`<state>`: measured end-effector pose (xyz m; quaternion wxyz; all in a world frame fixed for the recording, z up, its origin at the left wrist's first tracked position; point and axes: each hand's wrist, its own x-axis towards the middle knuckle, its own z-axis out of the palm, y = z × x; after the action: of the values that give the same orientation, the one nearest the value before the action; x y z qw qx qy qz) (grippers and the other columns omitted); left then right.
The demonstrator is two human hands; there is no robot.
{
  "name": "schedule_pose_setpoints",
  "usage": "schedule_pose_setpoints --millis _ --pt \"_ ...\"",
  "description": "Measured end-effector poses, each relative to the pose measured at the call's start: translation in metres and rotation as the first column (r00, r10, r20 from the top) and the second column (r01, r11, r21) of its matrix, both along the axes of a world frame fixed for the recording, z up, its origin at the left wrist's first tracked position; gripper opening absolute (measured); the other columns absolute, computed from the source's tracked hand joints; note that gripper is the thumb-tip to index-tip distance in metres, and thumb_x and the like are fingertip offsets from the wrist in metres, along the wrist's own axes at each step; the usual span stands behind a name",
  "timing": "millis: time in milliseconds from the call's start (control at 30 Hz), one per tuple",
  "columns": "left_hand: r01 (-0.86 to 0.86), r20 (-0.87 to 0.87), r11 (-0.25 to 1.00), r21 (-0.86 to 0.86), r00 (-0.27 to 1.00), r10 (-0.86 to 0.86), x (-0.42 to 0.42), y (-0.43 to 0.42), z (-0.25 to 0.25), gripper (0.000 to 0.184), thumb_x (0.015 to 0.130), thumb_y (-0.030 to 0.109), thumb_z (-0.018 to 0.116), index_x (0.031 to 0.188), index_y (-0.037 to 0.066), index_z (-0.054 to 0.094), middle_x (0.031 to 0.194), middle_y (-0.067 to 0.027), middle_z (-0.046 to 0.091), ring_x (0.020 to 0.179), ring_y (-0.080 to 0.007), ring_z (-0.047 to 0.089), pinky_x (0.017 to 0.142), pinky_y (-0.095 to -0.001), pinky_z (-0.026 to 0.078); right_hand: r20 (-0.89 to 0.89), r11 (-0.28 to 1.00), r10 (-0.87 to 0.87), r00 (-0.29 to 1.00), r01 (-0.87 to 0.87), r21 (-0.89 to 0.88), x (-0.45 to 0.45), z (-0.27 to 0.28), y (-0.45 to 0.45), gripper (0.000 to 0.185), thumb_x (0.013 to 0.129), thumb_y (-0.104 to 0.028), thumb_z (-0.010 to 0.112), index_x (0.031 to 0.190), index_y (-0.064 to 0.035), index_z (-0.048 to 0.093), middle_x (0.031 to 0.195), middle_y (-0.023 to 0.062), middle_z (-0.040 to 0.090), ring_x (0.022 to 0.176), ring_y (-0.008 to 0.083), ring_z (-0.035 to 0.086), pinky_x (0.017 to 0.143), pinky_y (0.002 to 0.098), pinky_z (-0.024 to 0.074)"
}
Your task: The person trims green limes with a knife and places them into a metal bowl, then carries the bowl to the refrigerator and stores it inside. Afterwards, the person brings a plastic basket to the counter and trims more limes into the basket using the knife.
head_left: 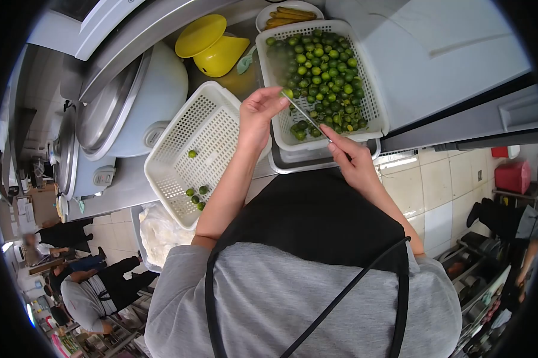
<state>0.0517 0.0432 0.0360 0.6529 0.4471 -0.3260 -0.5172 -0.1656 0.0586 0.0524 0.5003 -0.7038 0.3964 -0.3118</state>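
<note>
My left hand (260, 113) pinches a small green lime (288, 93) between thumb and fingertips. My right hand (351, 161) is closed around the handle of a small knife (305, 114), whose thin blade slants up to the lime and appears to touch it. Both hands are over the near left side of a white perforated basket (373, 113) heaped with many small green limes (322, 68). Left of my left forearm, a second white perforated basket (167, 152) holds several loose limes (192, 154) on its bottom.
A yellow plastic container (221, 56) and a plate of long yellowish-brown food (290, 17) stand behind the baskets. Large lidded cookers (155, 101) line the left. A metal tray (278, 164) lies under the lime basket. Several people (96, 298) are in the room behind.
</note>
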Motion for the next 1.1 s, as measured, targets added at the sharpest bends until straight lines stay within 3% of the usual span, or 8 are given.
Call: schedule_pose_setpoints --millis 367,433,567,733,800,967,1033,1100 --pt "-0.023 0.185 1.000 -0.012 0.982 0.025 -0.025 0.007 -0.003 0.021 0.075 0.000 0.065 0.094 -0.003 0.057 0.086 -0.0066 0.061 0.079 -0.0120 0.059 0.073 -0.0243 0.048 -0.016 0.990 -0.074 0.997 0.071 -0.122 0.018 -0.005 -0.010 0.032 0.087 -0.015 0.050 0.118 -0.0121 0.052 0.087 0.0160 0.060 0.065 0.0241 0.054 0.063 0.0320 0.0434" --pt "0.047 -0.092 0.996 0.073 0.995 -0.040 -0.017 0.008 -0.004 0.019 0.077 0.000 0.062 0.094 -0.004 0.056 0.088 -0.0079 0.061 0.082 -0.0145 0.059 0.077 -0.0267 0.050 -0.061 0.982 -0.057 0.996 0.045 -0.184 0.018 -0.009 -0.010 0.032 0.086 -0.015 0.051 0.118 -0.0127 0.053 0.084 0.0152 0.060 0.065 0.0247 0.054 0.062 0.0326 0.0436" --pt "0.077 -0.342 0.994 0.082 0.938 -0.044 0.022 0.016 -0.009 0.019 0.078 0.001 0.060 0.095 -0.005 0.056 0.090 -0.0093 0.060 0.085 -0.0172 0.059 0.081 -0.0292 0.050 -0.097 0.986 -0.013 0.995 -0.003 -0.169 0.011 -0.007 -0.006 0.031 0.086 -0.016 0.051 0.117 -0.0136 0.054 0.082 0.0155 0.059 0.064 0.0257 0.055 0.062 0.0328 0.0437" --pt "0.016 0.138 0.960 0.281 0.989 -0.057 0.102 0.043 0.007 0.022 0.078 0.004 0.061 0.099 -0.002 0.058 0.088 -0.0067 0.060 0.084 -0.0159 0.057 0.082 -0.0299 0.047 -0.154 0.989 -0.116 0.981 0.099 -0.112 -0.017 -0.024 -0.016 0.030 0.086 -0.016 0.052 0.116 -0.0143 0.055 0.095 0.0153 0.062 0.076 0.0247 0.060 0.069 0.0291 0.0459" --pt "0.001 0.728 0.897 0.443 0.584 -0.360 0.117 0.047 0.010 0.023 0.072 0.009 0.066 0.094 0.001 0.063 0.086 -0.0051 0.061 0.081 -0.0145 0.056 0.075 -0.0276 0.046 -0.163 0.982 -0.168 0.972 0.150 -0.118 -0.028 -0.019 -0.024 0.030 0.086 -0.016 0.052 0.116 -0.0142 0.055 0.099 0.0148 0.061 0.079 0.0248 0.061 0.071 0.0285 0.0458" --pt "-0.056 0.928 0.954 0.293 0.257 -0.270 0.053 -0.021 -0.003 0.021 0.070 0.016 0.066 0.089 0.008 0.067 0.077 -0.0110 0.063 0.071 -0.0180 0.059 0.067 -0.0291 0.047 -0.203 0.955 -0.266 0.942 0.229 -0.189 -0.040 -0.007 -0.039 0.029 0.086 -0.015 0.052 0.115 -0.0129 0.055 0.105 0.0129 0.060 0.086 0.0255 0.061 0.075 0.0280 0.0452" --pt "0.100 0.949 0.944 0.314 -0.036 -0.312 0.012 -0.048 -0.002 0.021 0.073 0.012 0.057 0.091 0.014 0.067 0.089 -0.0122 0.064 0.079 -0.0300 0.061 0.070 -0.0353 0.048 -0.181 0.944 -0.277 0.944 0.233 -0.233 -0.038 -0.003 -0.042 0.029 0.087 -0.015 0.052 0.115 -0.0118 0.055 0.106 0.0115 0.060 0.089 0.0248 0.060 0.076 0.0281 0.0447" --pt "0.077 0.875 0.909 0.409 -0.317 -0.367 -0.014 -0.074 -0.015 0.020 0.072 0.006 0.055 0.088 0.010 0.067 0.086 -0.0121 0.064 0.079 -0.0285 0.062 0.068 -0.0349 0.050 -0.155 0.948 -0.265 0.952 0.228 -0.222 -0.036 -0.002 -0.042 0.029 0.087 -0.015 0.052 0.115 -0.0113 0.055 0.106 0.0111 0.060 0.092 0.0247 0.059 0.077 0.0284 0.0445"
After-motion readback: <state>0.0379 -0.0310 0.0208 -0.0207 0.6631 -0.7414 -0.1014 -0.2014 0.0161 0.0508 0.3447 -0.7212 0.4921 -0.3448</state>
